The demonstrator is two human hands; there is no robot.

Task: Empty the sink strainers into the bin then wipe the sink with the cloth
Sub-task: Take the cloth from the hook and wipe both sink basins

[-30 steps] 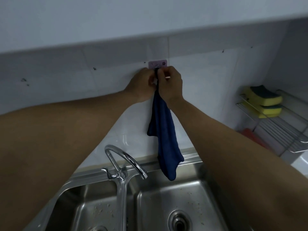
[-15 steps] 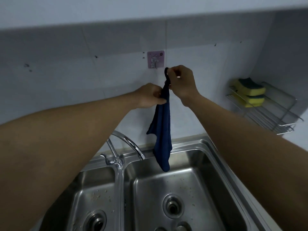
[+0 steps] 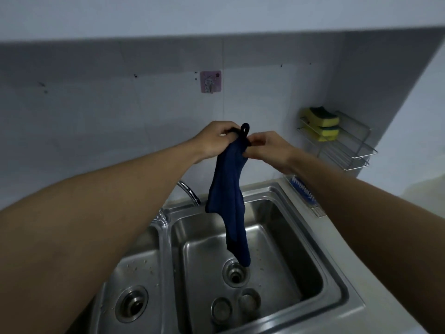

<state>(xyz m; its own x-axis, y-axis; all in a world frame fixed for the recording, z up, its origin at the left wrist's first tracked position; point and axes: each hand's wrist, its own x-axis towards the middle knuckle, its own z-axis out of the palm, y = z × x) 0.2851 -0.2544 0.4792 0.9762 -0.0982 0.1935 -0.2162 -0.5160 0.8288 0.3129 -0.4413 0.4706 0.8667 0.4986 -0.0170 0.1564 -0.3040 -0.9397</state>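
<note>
The person's arms were bare. The left forearm point(image 3: 96, 213) filled the lower left of the frame, broad and smooth, enlarged by the wide lens near the edge and narrowing toward the wrist at centre. The right forearm point(image 3: 361, 213) ran in from the lower right, likewise unclothed along all its visible length. The left hand point(image 3: 215, 141) and right hand point(image 3: 268, 148) were bare too, with knuckles showing; the nails were too small and dim to make out. Both arms lay in soft shadow.
</note>
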